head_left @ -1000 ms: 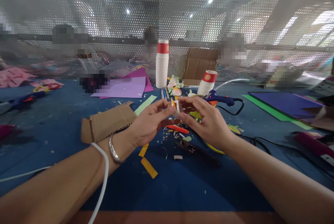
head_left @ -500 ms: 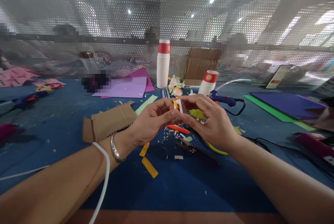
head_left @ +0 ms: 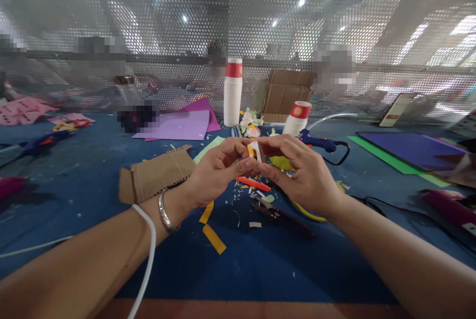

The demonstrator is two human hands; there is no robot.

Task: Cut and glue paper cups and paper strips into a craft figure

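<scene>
Left hand (head_left: 213,172): fingers pinching 1 small white-and-yellow piece (head_left: 257,151)
Right hand (head_left: 303,172): fingers gripping it too
Yellow strips (head_left: 214,239): 2, on blue table (head_left: 260,269)

Around the cup stack (head_left: 232,98) we see purple paper (head_left: 176,125) just to its left, pink paper (head_left: 24,111) well off to its left, cardboard (head_left: 286,93) and a shorter stack (head_left: 296,120) near its right, and blue paper (head_left: 405,149) well off to its right

Blue tabletop (head_left: 238,272), cardboard (head_left: 161,172), purple sheets (head_left: 178,124), paper cups (head_left: 232,103)
</scene>
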